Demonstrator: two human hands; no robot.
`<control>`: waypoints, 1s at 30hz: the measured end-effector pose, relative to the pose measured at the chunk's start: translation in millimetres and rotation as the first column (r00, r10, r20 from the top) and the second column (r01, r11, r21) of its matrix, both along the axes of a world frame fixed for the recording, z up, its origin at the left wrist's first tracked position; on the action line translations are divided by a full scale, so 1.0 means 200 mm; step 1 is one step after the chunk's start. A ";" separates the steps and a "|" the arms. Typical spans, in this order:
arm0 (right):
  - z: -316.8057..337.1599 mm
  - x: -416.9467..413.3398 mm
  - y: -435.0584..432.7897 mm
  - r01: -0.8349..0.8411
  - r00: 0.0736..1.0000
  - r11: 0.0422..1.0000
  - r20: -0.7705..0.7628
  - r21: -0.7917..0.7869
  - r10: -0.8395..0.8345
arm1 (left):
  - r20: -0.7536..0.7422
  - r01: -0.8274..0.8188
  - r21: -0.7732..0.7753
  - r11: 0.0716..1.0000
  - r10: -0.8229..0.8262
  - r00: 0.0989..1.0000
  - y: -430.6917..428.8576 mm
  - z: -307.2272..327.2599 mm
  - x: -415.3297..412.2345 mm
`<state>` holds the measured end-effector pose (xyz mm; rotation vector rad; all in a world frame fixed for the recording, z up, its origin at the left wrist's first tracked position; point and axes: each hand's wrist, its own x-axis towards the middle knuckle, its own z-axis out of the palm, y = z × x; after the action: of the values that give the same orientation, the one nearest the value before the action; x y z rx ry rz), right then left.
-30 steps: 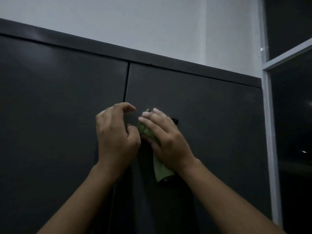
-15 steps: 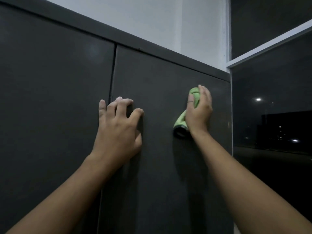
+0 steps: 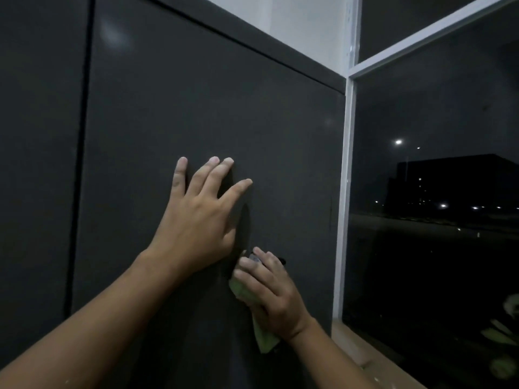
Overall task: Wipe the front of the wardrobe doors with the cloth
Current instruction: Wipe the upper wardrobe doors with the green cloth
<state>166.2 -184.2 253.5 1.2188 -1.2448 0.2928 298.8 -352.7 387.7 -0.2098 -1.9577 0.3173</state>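
The dark grey wardrobe fills the left and middle of the view. Its right door [image 3: 196, 108] is separated from the left door [image 3: 36, 136] by a thin vertical gap. My left hand [image 3: 199, 217] lies flat on the right door, fingers spread and pointing up. Below and to its right, my right hand [image 3: 269, 290] holds a green cloth [image 3: 262, 339] against the same door; its fingers curl over the cloth. A tail of cloth hangs below my wrist. Most of the cloth is hidden under the hand.
A white window frame [image 3: 344, 192] runs down right beside the wardrobe's right edge. Dark glass [image 3: 435, 220] shows night lights outside. A sill [image 3: 365, 357] sits at the lower right. White wall [image 3: 295, 21] rises above the wardrobe top.
My right hand has swept the cloth down from the upper right of the door to just below my left hand. The view has turned right and moved closer.
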 end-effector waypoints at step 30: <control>0.14 -0.40 0.52 -0.084 0.996 0.986 -0.025 0.143 0.088 | -0.165 -0.019 0.057 0.998 0.028 0.986 0.08 -0.24 -0.11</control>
<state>85.5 -80.6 280.6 1.3965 -1.2037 0.2506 276.4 -335.9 339.7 -0.1203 -1.8031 0.2869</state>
